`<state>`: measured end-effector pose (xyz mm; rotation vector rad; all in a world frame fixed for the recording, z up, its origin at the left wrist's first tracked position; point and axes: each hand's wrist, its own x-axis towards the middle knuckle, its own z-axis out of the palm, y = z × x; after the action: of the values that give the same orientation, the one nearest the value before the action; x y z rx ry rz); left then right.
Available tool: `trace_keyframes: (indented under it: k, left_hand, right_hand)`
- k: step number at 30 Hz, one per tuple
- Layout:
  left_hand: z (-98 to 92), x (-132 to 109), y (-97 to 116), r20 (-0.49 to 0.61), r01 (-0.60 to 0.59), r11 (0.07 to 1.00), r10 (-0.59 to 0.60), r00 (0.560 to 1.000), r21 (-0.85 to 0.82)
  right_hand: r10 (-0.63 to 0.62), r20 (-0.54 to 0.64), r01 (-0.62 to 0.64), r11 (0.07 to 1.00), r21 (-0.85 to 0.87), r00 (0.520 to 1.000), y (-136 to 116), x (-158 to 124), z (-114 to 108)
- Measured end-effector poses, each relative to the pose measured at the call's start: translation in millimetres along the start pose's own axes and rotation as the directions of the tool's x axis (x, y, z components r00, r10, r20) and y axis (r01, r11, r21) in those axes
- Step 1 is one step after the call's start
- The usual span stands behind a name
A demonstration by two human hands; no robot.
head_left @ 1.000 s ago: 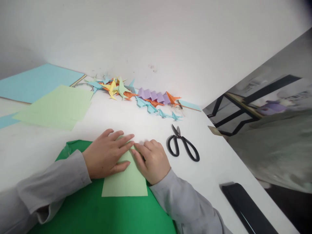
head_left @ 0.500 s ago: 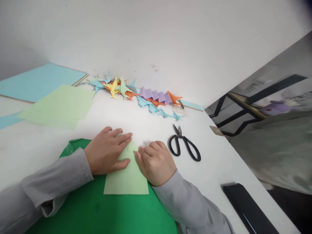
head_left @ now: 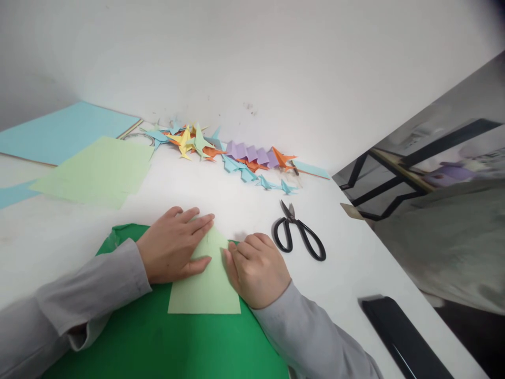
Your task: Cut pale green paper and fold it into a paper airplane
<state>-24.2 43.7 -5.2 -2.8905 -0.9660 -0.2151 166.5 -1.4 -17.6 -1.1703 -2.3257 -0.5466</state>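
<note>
Green paper (head_left: pixel 207 295) on the green mat (head_left: pixel 177 347), top tapered; I'm seemingly creasing its right edge. Next press likely needs steady pinning. Left hand (head_left: pixel 175 247) flat over it, grasping nothing; right hand (head_left: pixel 258 271) curled at that edge, pinching or not, can't tell. Scissors (head_left: pixel 291 220) beyond.

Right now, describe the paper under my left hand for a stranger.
On the white table, find the green surface nearest you. Over it lies tapered, pale green paper. Unlike the untouched green paper farther left, it's under your left hand.
</note>
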Motion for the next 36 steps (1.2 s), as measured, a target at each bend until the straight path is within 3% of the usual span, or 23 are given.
trace_keyframes:
  k: [9, 14, 17, 20, 23, 26, 30, 36]
  left_hand:
    - [-1.4, 2.4, -3.8, -0.001, 0.031, 0.999, -0.031, 1.0, 0.023]
    - [1.9, -0.2, -6.5, -0.089, 0.16, 0.987, -0.16, 0.983, -0.013]
    - [4.6, -1.9, -6.3, -0.156, 0.22, 0.973, -0.229, 0.961, -0.07]
    - [6.3, -3.1, -3.9, -0.186, 0.247, 0.962, -0.266, 0.946, -0.12]
    - [7.4, -4.2, -1.6, -0.201, 0.273, 0.949, -0.301, 0.932, -0.158]
    - [10.1, -4.6, -1.0, -0.221, 0.297, 0.931, -0.341, 0.914, -0.211]
    - [15.6, -3.5, -1.1, -0.281, 0.23, 0.932, -0.309, 0.908, -0.281]
    - [13.8, -6.2, 2.1, -0.313, 0.042, 0.921, -0.174, 0.934, -0.388]
  right_hand:
    - [0.012, 0.0, -0.012, 1.0, -0.006, 1.0, -0.8, -0.6, -1.0]
    - [0.116, -0.009, -0.116, 0.993, 0.006, 0.993, -1.7, 1.3, -0.9]
    - [0.17, 0.007, -0.17, 0.98, 0.108, 0.985, 1.4, 2.4, 3.0]
    - [0.119, 0.161, -0.158, 0.954, 0.255, 0.98, 4.8, 2.3, 7.9]
    - [0.08, 0.387, -0.201, 0.938, 0.282, 0.919, 5.4, 2.4, 8.9]
    - [0.121, 0.488, -0.261, 0.938, 0.23, 0.864, 4.9, 3.6, 6.4]
    - [0.16, 0.485, -0.297, 0.929, 0.22, 0.86, 8.2, 7.4, 6.2]
    - [0.153, 0.382, -0.268, 0.925, 0.27, 0.911, 22.2, 16.9, 22.3]
